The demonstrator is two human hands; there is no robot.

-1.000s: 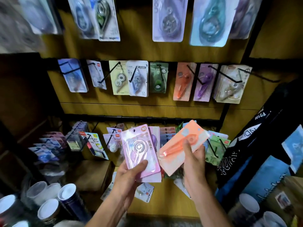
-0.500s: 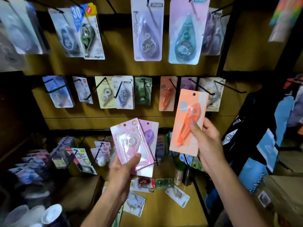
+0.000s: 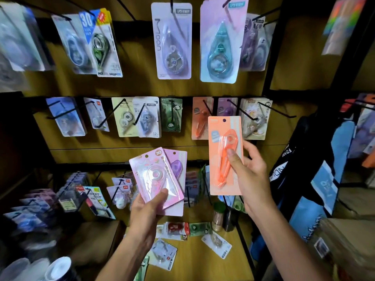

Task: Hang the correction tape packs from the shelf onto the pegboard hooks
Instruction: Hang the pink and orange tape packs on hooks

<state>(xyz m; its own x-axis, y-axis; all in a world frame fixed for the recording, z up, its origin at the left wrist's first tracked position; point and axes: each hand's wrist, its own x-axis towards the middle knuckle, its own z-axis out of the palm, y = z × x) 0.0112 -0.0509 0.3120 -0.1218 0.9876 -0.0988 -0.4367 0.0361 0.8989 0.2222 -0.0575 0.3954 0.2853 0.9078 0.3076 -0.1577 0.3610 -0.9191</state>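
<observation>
My right hand (image 3: 250,173) grips an orange pack (image 3: 225,155); my left hand (image 3: 148,207) grips pink packs (image 3: 156,177); hook (image 3: 244,113) at one o'clock.

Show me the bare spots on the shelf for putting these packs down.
Bare wood lies at the shelf's front, between the white pack and the clear pack. The right front corner is bare too. The back is crowded: a red pack, green pack and two bottles.

glossy plastic orange pack (image 3: 225,155), wooden shelf (image 3: 194,258)
</observation>
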